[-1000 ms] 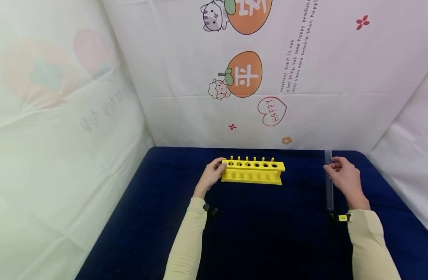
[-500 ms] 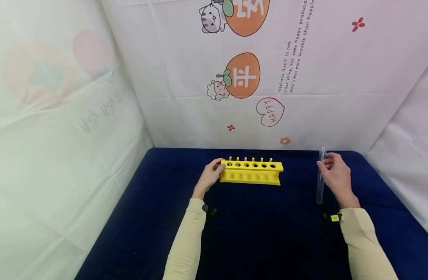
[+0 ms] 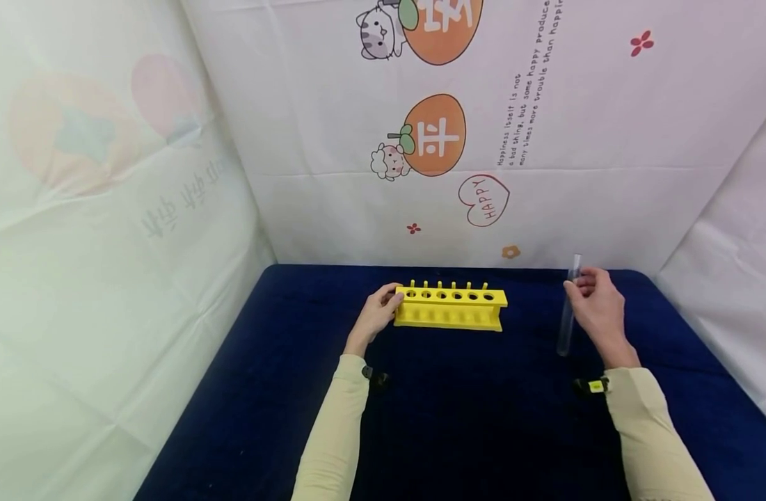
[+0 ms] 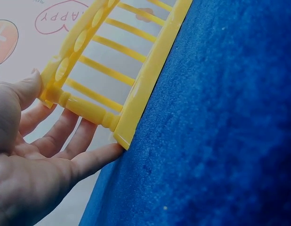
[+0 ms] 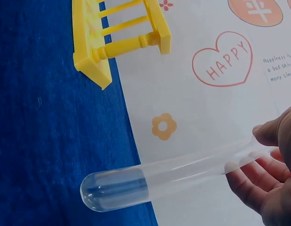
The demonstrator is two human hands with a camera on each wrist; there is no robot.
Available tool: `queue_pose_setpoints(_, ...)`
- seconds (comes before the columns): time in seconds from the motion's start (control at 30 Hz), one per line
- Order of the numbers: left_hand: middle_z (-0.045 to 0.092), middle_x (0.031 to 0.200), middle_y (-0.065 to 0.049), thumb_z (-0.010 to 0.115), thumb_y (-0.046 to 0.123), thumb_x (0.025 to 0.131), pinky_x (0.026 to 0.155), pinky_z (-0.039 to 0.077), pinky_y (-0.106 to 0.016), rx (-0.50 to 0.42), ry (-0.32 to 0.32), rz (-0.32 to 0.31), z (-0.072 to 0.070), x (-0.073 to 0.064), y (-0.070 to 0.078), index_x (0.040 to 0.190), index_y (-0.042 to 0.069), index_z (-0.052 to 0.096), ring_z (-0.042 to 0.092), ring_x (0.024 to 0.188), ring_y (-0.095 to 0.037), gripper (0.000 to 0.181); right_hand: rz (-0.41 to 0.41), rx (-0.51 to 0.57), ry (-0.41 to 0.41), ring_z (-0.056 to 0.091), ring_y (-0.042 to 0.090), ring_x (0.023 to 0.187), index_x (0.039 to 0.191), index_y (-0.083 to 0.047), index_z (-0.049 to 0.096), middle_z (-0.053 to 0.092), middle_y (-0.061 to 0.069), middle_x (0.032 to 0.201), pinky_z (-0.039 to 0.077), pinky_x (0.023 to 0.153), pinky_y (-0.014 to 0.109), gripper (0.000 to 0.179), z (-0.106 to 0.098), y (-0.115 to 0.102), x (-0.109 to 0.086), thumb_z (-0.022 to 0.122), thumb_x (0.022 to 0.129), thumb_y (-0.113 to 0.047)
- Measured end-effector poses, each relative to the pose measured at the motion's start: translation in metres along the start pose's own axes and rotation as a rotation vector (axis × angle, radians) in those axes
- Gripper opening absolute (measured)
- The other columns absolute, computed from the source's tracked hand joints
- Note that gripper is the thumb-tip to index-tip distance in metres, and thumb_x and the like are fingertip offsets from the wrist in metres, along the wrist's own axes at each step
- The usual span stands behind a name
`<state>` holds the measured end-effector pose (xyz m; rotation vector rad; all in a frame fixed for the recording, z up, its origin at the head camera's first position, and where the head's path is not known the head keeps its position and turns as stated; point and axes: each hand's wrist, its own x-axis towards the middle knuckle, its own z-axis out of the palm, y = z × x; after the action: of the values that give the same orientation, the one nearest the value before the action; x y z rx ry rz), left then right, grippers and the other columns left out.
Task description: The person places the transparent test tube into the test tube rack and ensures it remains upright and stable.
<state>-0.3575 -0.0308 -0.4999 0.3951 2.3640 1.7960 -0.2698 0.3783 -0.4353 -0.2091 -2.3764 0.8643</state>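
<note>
A yellow test tube rack [image 3: 448,325] with a row of round holes and short pegs along its back stands on the dark blue table. My left hand [image 3: 375,316] grips the rack's left end, thumb at the top plate and fingers around the end post [image 4: 86,107]. To the right of the rack, my right hand [image 3: 598,306] pinches a clear test tube [image 3: 565,327] near its upper end. The tube's rounded bottom [image 5: 96,192] points down and leans slightly left. In the right wrist view, the tube is apart from the rack [image 5: 91,61].
The blue cloth tabletop [image 3: 483,417] reaches back to a white printed curtain [image 3: 332,209]. More white sheeting [image 3: 107,278] hangs at the left, and another sheet [image 3: 733,278] borders the right side.
My right hand has moved left and a little away from me with the test tube, whose bottom has risen and swung left. My left hand keeps its grip on the rack.
</note>
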Motion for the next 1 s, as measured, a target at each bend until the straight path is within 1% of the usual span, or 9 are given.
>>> queue_pose_setpoints(0.03, 0.06, 0.126, -0.01, 0.051, 0.046, 0.1, 0.097, 0.053, -0.048, 0.0, 0.001, -0.001, 0.0, 0.0, 0.0, 0.147, 0.019, 0.046, 0.062, 0.114, -0.026, 0.054, -0.003, 0.0, 0.001, 0.053, -0.003, 0.082, 0.133, 0.004, 0.048, 0.064, 0.024, 0.111, 0.034, 0.064, 0.008, 0.046, 0.001, -0.001, 0.0, 0.061, 0.097, -0.022)
queue_pose_setpoints(0.1, 0.06, 0.126, -0.01, 0.052, 0.045, 0.1, 0.098, 0.053, -0.048, -0.007, -0.002, -0.006, 0.0, 0.0, 0.0, 0.146, 0.021, 0.046, 0.062, 0.114, -0.026, 0.053, -0.009, -0.004, 0.013, 0.06, 0.014, 0.088, 0.133, 0.004, 0.049, 0.065, 0.024, 0.111, 0.033, 0.065, 0.008, 0.045, 0.003, -0.003, 0.001, 0.061, 0.097, -0.021)
queue_pose_setpoints(0.17, 0.06, 0.126, -0.01, 0.052, 0.043, 0.101, 0.098, 0.053, -0.048, -0.015, -0.006, -0.006, 0.0, -0.001, 0.0, 0.146, 0.021, 0.046, 0.062, 0.115, -0.026, 0.051, -0.011, -0.008, 0.021, 0.061, 0.033, 0.095, 0.132, 0.004, 0.05, 0.065, 0.024, 0.112, 0.033, 0.067, 0.009, 0.044, 0.004, -0.005, 0.001, 0.061, 0.097, -0.02)
queue_pose_setpoints(0.33, 0.06, 0.126, -0.01, 0.052, 0.043, 0.101, 0.097, 0.054, -0.047, -0.02, -0.005, 0.003, 0.0, -0.001, 0.0, 0.144, 0.024, 0.048, 0.062, 0.113, -0.025, 0.047, -0.015, -0.001, 0.033, 0.063, 0.034, 0.096, 0.131, 0.004, 0.052, 0.066, 0.023, 0.113, 0.035, 0.069, 0.013, 0.043, 0.007, -0.014, 0.004, 0.062, 0.096, -0.02)
queue_pose_setpoints(0.5, 0.061, 0.124, -0.008, 0.052, 0.045, 0.1, 0.095, 0.055, -0.045, -0.018, -0.002, 0.0, -0.001, -0.001, -0.001, 0.143, 0.025, 0.049, 0.063, 0.111, -0.023, 0.048, -0.049, 0.013, 0.043, 0.063, 0.035, 0.095, 0.13, 0.005, 0.052, 0.065, 0.024, 0.113, 0.035, 0.069, 0.013, 0.042, 0.01, -0.026, 0.007, 0.062, 0.096, -0.018)
queue_pose_setpoints(0.63, 0.061, 0.125, -0.009, 0.052, 0.046, 0.1, 0.095, 0.055, -0.045, -0.013, 0.001, -0.001, 0.0, -0.001, -0.001, 0.143, 0.026, 0.049, 0.063, 0.112, -0.023, 0.048, -0.084, 0.025, 0.059, 0.064, 0.036, 0.094, 0.13, 0.005, 0.052, 0.065, 0.025, 0.112, 0.038, 0.071, 0.02, 0.042, 0.011, -0.034, 0.009, 0.062, 0.096, -0.017)
queue_pose_setpoints(0.83, 0.061, 0.126, -0.009, 0.052, 0.047, 0.099, 0.095, 0.055, -0.045, -0.003, 0.002, 0.004, 0.0, -0.001, -0.001, 0.146, 0.022, 0.047, 0.063, 0.112, -0.023, 0.053, -0.104, 0.033, 0.08, 0.064, 0.037, 0.094, 0.129, 0.005, 0.053, 0.065, 0.024, 0.112, 0.042, 0.075, 0.034, 0.04, 0.013, -0.045, 0.014, 0.063, 0.096, -0.016)
queue_pose_setpoints(0.93, 0.061, 0.126, -0.008, 0.052, 0.048, 0.099, 0.094, 0.055, -0.044, 0.003, 0.006, 0.002, 0.0, 0.0, -0.002, 0.146, 0.021, 0.047, 0.063, 0.11, -0.022, 0.054, -0.121, 0.051, 0.083, 0.063, 0.037, 0.094, 0.128, 0.006, 0.054, 0.065, 0.025, 0.111, 0.044, 0.075, 0.037, 0.039, 0.013, -0.049, 0.016, 0.063, 0.095, -0.013)
queue_pose_setpoints(1.0, 0.061, 0.126, -0.008, 0.052, 0.048, 0.099, 0.093, 0.055, -0.043, 0.005, 0.009, -0.001, 0.0, 0.0, -0.002, 0.145, 0.022, 0.047, 0.063, 0.11, -0.022, 0.054, -0.14, 0.06, 0.084, 0.063, 0.037, 0.094, 0.128, 0.006, 0.054, 0.064, 0.024, 0.111, 0.044, 0.075, 0.036, 0.039, 0.013, -0.051, 0.017, 0.063, 0.094, -0.012)
